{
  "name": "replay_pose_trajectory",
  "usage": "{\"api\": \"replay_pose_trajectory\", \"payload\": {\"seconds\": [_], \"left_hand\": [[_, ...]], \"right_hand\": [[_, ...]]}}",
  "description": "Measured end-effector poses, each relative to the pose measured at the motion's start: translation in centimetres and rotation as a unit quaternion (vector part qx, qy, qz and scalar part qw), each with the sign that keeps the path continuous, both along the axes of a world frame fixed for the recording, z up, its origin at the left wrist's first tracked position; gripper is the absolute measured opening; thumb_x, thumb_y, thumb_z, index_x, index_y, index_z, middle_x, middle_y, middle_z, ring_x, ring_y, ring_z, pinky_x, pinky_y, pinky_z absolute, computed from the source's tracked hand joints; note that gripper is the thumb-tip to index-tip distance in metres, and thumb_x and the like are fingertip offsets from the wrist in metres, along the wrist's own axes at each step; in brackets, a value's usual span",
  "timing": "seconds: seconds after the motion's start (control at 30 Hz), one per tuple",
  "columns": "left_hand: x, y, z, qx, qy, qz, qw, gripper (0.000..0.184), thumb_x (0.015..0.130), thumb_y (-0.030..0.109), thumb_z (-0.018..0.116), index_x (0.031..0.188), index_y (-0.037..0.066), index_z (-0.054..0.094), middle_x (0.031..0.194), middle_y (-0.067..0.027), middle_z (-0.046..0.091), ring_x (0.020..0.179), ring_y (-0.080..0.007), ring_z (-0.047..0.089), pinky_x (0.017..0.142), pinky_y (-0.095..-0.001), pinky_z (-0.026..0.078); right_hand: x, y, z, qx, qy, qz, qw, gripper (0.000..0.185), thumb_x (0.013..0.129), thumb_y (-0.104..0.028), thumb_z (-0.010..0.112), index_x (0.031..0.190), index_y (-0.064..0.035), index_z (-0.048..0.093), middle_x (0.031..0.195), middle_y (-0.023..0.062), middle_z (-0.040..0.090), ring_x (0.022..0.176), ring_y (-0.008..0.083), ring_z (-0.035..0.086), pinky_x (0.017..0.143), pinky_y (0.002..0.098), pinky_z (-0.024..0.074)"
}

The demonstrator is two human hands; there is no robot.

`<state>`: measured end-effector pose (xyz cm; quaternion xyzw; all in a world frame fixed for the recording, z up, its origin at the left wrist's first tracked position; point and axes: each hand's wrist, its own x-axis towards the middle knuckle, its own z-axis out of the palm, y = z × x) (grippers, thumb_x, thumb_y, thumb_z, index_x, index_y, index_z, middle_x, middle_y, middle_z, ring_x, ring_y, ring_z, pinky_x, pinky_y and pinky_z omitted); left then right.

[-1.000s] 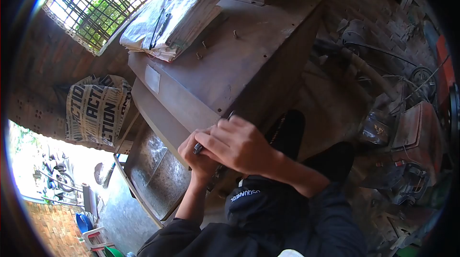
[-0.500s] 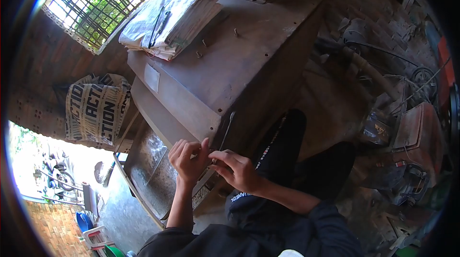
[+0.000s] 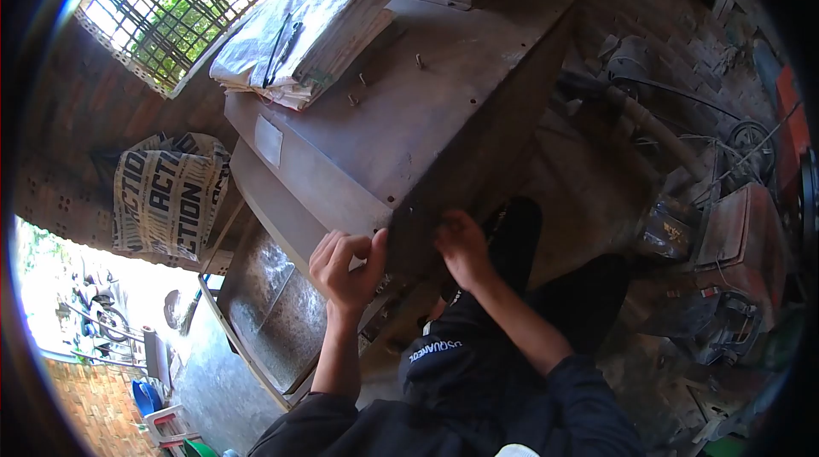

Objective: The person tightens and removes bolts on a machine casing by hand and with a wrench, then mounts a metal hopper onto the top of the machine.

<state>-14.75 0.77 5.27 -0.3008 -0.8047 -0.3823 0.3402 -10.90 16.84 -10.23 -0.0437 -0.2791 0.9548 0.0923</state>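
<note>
My left hand [image 3: 344, 266] is at the near corner of a big brown metal machine housing [image 3: 401, 129]. Its fingers are curled and its thumb points up by the edge; whatever lies under the fingers is hidden. To the right, beside the dark side face of the housing, is my right hand [image 3: 463, 251], apart from the left. Its fingers are bent, but blur and shadow hide whether they hold anything. Below the left hand, a metal tray or chute [image 3: 273, 312] slopes down.
A folded white sack stack [image 3: 299, 35] with a dark thin tool lies on the housing, near several upright bolts. A printed sack [image 3: 171, 197] is against the wall at left. Right of my legs stand a dusty red machine [image 3: 738, 235] and a belt pulley [image 3: 755, 137].
My right hand has moved up and right, away from the left hand. The thin metal rod seen by the corner earlier no longer shows. My left hand has shifted slightly.
</note>
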Motion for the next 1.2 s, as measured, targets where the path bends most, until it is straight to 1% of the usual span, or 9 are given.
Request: {"api": "replay_pose_trajectory", "payload": {"seconds": [0.23,0.3,0.47,0.57,0.67,0.8,1.0,1.13,1.2], "left_hand": [[-0.7,1.2,1.0,0.044,-0.043,-0.025,0.998,0.023,0.072,0.003,0.078,0.065,0.005,0.056,0.056,-0.0039,0.052,0.048,-0.0147,0.049,0.047,-0.0266,0.037],[-0.7,1.2,1.4,0.050,-0.057,-0.025,0.997,0.022,0.073,0.004,0.078,0.066,0.004,0.057,0.057,-0.0039,0.052,0.050,-0.0134,0.049,0.048,-0.0258,0.038],[-1.2,0.4,1.8,0.089,-0.120,-0.045,0.988,0.017,0.077,0.006,0.076,0.071,0.002,0.060,0.061,-0.0038,0.057,0.055,-0.0095,0.052,0.052,-0.0237,0.041],[-0.6,0.0,2.4,0.211,-0.187,-0.075,0.957,0.012,0.081,0.006,0.070,0.081,-0.001,0.061,0.068,-0.0051,0.061,0.059,-0.0110,0.054,0.057,-0.0236,0.043],[0.5,-0.3,3.8,0.238,-0.101,-0.140,0.956,0.022,0.082,0.016,0.070,0.088,-0.003,0.060,0.075,-0.0062,0.063,0.064,-0.0102,0.057,0.060,-0.0239,0.044],[1.5,-2.0,3.6,0.003,0.015,-0.020,1.000,0.015,0.076,0.000,0.073,0.085,0.003,0.062,0.066,-0.0089,0.061,0.055,-0.0156,0.058,0.050,-0.0245,0.044],[4.1,-3.8,-0.7,-0.075,0.008,-0.035,0.997,0.024,0.071,0.002,0.078,0.090,0.005,0.064,0.083,-0.0112,0.066,0.067,-0.0223,0.066,0.057,-0.0295,0.052],[5.3,-3.2,-2.4,-0.077,-0.054,-0.038,0.995,0.026,0.070,0.002,0.078,0.093,0.006,0.065,0.086,-0.0105,0.066,0.070,-0.0232,0.067,0.059,-0.0301,0.054],[5.8,-2.2,-3.1,-0.067,-0.070,-0.033,0.995,0.024,0.072,0.003,0.077,0.093,0.006,0.065,0.086,-0.0099,0.066,0.069,-0.0229,0.067,0.057,-0.0301,0.053]], "right_hand": [[-5.4,6.7,5.5,-0.025,0.013,-0.080,0.996,0.030,0.088,-0.008,0.065,0.116,-0.0055,0.054,0.097,0.0029,0.059,0.084,0.0095,0.057,0.072,0.0240,0.0494],[-6.0,7.7,9.2,0.065,0.181,-0.049,0.980,0.034,0.086,-0.008,0.069,0.115,-0.0052,0.054,0.092,0.0057,0.063,0.081,0.0085,0.059,0.069,0.0229,0.0500],[-3.9,6.0,18.7,0.293,0.193,-0.023,0.936,0.045,0.076,0.000,0.076,0.114,-0.0042,0.053,0.090,0.0113,0.068,0.074,0.0107,0.064,0.062,0.0198,0.0489],[-2.9,3.8,21.0,0.511,0.255,-0.032,0.820,0.048,0.075,-0.006,0.078,0.115,-0.0038,0.051,0.087,0.0057,0.070,0.072,0.0100,0.067,0.061,0.0206,0.0511],[-2.4,0.9,20.8,0.587,0.322,-0.029,0.742,0.047,0.078,-0.012,0.077,0.115,-0.0061,0.049,0.084,0.0071,0.069,0.067,0.0155,0.068,0.060,0.0267,0.0532],[-1.1,-1.3,18.4,0.675,0.308,-0.042,0.669,0.045,0.076,-0.009,0.074,0.114,-0.0066,0.050,0.091,0.0119,0.066,0.079,0.0293,0.067,0.068,0.0385,0.0531],[0.8,-1.9,14.2,0.698,0.338,-0.104,0.623,0.039,0.082,-0.015,0.071,0.116,-0.0040,0.054,0.092,0.0109,0.068,0.077,0.0283,0.067,0.069,0.0357,0.0548],[2.0,-1.9,11.3,0.642,0.340,-0.182,0.662,0.038,0.082,-0.006,0.070,0.116,-0.0028,0.052,0.101,0.0147,0.066,0.088,0.0252,0.068,0.073,0.0288,0.0541],[4.3,-2.7,9.1,0.575,0.222,-0.165,0.770,0.044,0.077,0.004,0.070,0.116,-0.0025,0.051,0.114,0.0152,0.059,0.089,0.0209,0.064,0.068,0.0281,0.0515]]}}
